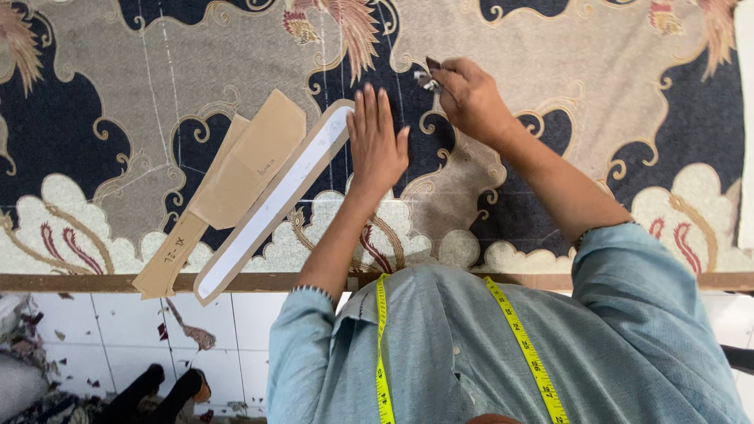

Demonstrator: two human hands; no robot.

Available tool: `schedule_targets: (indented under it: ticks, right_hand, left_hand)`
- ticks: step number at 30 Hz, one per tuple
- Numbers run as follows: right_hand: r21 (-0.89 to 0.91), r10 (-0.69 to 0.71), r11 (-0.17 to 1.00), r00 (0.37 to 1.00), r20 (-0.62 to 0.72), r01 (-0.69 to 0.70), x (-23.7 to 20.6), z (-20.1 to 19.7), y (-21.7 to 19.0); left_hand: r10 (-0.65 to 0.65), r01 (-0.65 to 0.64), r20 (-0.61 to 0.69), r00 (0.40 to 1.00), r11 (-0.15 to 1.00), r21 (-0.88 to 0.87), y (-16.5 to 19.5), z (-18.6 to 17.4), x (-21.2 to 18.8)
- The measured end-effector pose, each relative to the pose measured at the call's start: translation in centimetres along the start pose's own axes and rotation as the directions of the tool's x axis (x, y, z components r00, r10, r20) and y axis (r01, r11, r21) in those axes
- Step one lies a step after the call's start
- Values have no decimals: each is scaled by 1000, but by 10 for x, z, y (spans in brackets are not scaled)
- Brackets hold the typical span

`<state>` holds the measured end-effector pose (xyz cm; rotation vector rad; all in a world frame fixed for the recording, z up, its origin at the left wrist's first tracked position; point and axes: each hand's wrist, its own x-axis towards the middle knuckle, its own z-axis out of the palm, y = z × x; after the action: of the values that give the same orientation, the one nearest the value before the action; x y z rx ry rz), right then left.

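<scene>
Flat and spread, the left hand (377,141) presses on patterned fabric (550,47) covering the table, just right of brown card patterns (243,165) and a long white-faced curved template (275,200). Further right, the right hand (471,98) pinches a small chalk piece (428,74) against the cloth. Yellow measuring tape (382,353) drapes the person's shoulders.

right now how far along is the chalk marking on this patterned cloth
Done: several white chalk lines already cross the patterned fabric. In hand: left hand presses the cloth flat; right hand pinches a small marker. Left: cardboard templates lie aside; no cuts visible.
</scene>
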<state>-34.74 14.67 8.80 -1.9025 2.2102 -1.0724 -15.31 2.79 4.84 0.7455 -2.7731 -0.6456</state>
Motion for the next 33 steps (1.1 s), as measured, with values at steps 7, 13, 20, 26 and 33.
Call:
schedule_targets:
  ticks: [7, 13, 20, 26, 33]
  right_hand:
    - [-100, -262, 946, 909, 323, 308, 18, 35, -5]
    - [-158, -538, 746, 725, 431, 647, 34, 64, 56]
    - [-281, -284, 874, 887, 365, 396, 118, 59, 107]
    - [-22, -428, 842, 691, 583, 540, 59, 55, 45]
    - [-235, -187, 933, 924, 335, 274, 146, 73, 134]
  left_hand:
    - [-83, 66, 198, 977, 994, 90, -19, 0, 39]
    - [-93, 45, 238, 967, 979, 198, -26, 10, 36]
    - [-94, 55, 248, 964, 986, 160, -26, 9, 37]
    - [-107, 65, 272, 956, 985, 158, -30, 15, 37]
    - [-82, 48, 229, 970, 988, 150, -28, 11, 41]
